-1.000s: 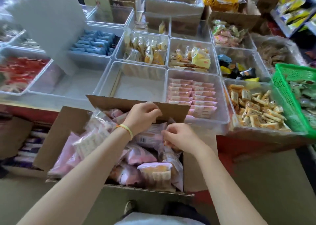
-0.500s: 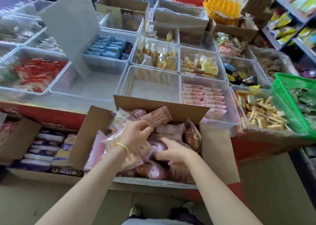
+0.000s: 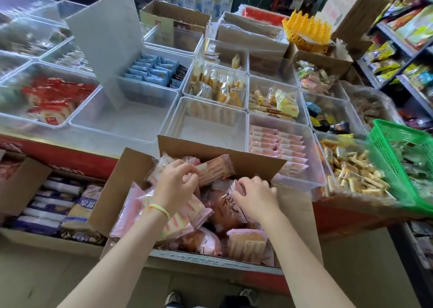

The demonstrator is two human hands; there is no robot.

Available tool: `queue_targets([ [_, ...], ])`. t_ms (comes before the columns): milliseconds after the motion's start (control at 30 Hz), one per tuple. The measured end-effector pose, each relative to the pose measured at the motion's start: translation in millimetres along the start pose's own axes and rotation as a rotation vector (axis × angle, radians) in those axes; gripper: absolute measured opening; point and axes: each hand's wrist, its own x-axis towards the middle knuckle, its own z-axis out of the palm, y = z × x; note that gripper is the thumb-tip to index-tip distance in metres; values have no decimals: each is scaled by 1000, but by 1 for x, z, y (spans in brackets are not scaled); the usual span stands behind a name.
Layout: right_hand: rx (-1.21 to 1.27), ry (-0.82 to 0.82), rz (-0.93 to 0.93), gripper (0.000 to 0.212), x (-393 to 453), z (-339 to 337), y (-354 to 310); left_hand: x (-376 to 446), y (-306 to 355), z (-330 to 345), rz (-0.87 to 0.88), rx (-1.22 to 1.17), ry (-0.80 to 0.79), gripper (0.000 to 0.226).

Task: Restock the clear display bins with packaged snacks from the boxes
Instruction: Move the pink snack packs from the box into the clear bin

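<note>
Cardboard, brown and open-topped, forms the box (image 3: 246,162) just in front of the tabletop (image 3: 58,162), its flaps folded outward and its inside heaped with packaged snacks. These pink-and-clear plastic snack packets (image 3: 246,244) are soft, pillow-shaped wrappers, glossy and crinkled; through the clear parts show pale layered cake slices and darker brown buns, and some carry dark printed characters. They lie jumbled at all angles, overlapping one another up to the rim.

The left hand (image 3: 175,188), with a thin yellow wristband (image 3: 160,209), reaches into the far left part of the box; its grip is closed, fingers curled round a rectangular pink packet with pale ribbed print (image 3: 214,169) that sticks up tilted above the heap against the far flap. The right hand (image 3: 255,197) is beside it to the right, fingers curled down into the pile and pinching the edge of a pink-and-clear packet (image 3: 234,190).

On the tabletop beyond the box stand clear plastic display bins in rows. The clear bin right behind the box (image 3: 187,113) shows only its bare floor, as does the clear bin to its left (image 3: 112,124). To the right, a clear bin with neat rows of slim pink packets (image 3: 276,146) stands touching the box's far right corner. A green plastic mesh basket (image 3: 389,157) sits at the right edge, and a second brown box of blue-and-white packs (image 3: 46,204) rests low to the left.
</note>
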Motion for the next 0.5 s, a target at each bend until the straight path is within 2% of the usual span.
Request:
queue_targets([
  [33,-18,137,-51,29,-3,3,-9,0,-3,-5,11,49,31,13],
  [67,69,249,-118,25,-6,5,-18,-1,-7,-11,11,105,48,20],
  [100,194,304,-196,22,-9,8,-28,-3,-11,-16,12,171,61,28],
  [133,326,292,-257,19,-12,11,-39,-4,-15,-20,13,228,63,35],
  [200,477,98,-282,19,-17,19,-61,-8,-23,-27,-29,298,23,30],
  [267,541,-170,-217,28,-20,27,-77,-12,-30,-29,-66,308,4,15],
  [333,596,-323,-150,32,-17,39,-83,-13,-38,-29,-99,291,-3,12],
  [500,574,-263,-138,22,-5,46,-73,-14,-49,-23,-182,272,-15,33],
])
